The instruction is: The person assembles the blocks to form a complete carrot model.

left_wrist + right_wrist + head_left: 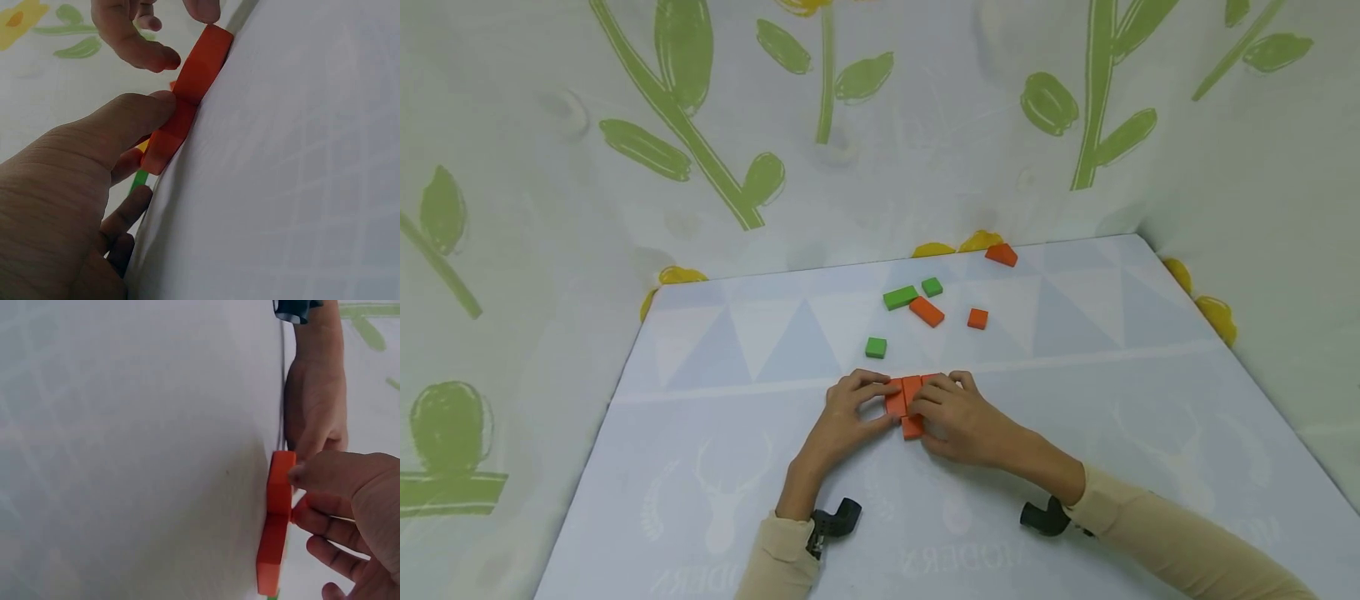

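Several orange-red wooden blocks (912,388) lie side by side in a small cluster on the table, with a short orange block (912,428) set against their near side. My left hand (841,423) holds the leftmost orange block (894,403) between thumb and fingers. From the other side, my right hand (972,423) curls over the cluster, its thumb and fingertips gripping the short block. Two orange faces meet edge to edge in the left wrist view, where the left thumb (140,119) presses near their joint. The right hand hides the cluster's right part.
Beyond the hands lie a green cube (876,347), a long green block (900,297), another green cube (932,287), an orange block (927,312), an orange cube (977,318) and an orange triangular block (1002,254) by the back edge. A leaf-patterned curtain (925,183) borders the table.
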Tool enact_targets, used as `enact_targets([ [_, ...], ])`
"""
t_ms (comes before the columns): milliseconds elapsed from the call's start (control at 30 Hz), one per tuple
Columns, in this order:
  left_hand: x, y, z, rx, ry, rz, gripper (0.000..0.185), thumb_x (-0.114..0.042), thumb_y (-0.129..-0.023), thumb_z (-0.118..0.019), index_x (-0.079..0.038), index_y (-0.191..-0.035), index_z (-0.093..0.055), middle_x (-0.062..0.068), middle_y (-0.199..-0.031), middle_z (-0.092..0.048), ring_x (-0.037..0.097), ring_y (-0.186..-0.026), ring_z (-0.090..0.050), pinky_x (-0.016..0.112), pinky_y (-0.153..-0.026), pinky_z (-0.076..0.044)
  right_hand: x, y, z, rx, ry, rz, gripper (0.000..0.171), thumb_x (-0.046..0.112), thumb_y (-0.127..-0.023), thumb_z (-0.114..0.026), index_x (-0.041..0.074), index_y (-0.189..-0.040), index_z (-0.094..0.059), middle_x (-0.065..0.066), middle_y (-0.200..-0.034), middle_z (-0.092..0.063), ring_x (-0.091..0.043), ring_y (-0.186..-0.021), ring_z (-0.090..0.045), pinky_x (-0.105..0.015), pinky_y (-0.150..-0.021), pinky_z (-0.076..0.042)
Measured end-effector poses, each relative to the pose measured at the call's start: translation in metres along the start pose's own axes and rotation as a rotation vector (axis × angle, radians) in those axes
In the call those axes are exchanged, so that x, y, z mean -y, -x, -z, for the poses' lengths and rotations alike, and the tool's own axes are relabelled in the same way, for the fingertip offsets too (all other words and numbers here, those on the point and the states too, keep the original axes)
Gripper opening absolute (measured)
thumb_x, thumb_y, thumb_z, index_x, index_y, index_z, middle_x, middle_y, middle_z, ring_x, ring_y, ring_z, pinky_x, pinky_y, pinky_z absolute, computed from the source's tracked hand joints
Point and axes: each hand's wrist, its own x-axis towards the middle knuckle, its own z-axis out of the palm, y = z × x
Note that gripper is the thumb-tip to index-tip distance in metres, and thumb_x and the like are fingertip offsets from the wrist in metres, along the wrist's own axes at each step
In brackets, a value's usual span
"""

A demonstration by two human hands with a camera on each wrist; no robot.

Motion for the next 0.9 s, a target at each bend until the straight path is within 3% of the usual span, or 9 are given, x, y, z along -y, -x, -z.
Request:
enact_targets([
  [300,0.0,-0.001,0.0,0.005,-0.007,0.033,0.039,-0.033,-0.088,-0.079,-0.023,-0.125,-0.071,-0.009,-0.131,-0.056,0.016,-0.121,-0.048,0.048,-0.105,-0.029,-0.029,-0.014,0.031,-0.03,-0.064,-0.182,0.03,0.018,-0.082,-0.082,0.012,-0.109,-0.071,0.001,-0.11,-0.066,-0.02,-0.112,-0.052,-0.048,-0.093,-0.034],
  [500,-0.001,0.0,-0.001,0.015,-0.005,0.031,0.04,-0.032,-0.089,-0.078,-0.022,-0.126,-0.071,-0.006,-0.132,-0.056,0.019,-0.122,-0.048,0.051,-0.105,-0.03,-0.057,-0.022,0.049,-0.025,-0.017,-0.312,0.03,0.02,-0.085,-0.08,0.01,-0.112,-0.07,-0.003,-0.115,-0.066,-0.025,-0.114,-0.052,-0.05,-0.092,-0.032],
  [900,-0.001,0.001,0.0,0.024,-0.001,0.03,0.04,-0.031,-0.089,-0.078,-0.022,-0.127,-0.071,-0.006,-0.132,-0.055,0.019,-0.124,-0.047,0.05,-0.103,-0.031,-0.118,-0.022,0.048,0.026,-0.025,-0.533,0.037,0.018,-0.088,-0.075,0.004,-0.122,-0.067,-0.013,-0.121,-0.063,-0.034,-0.118,-0.048,-0.057,-0.095,-0.029],
])
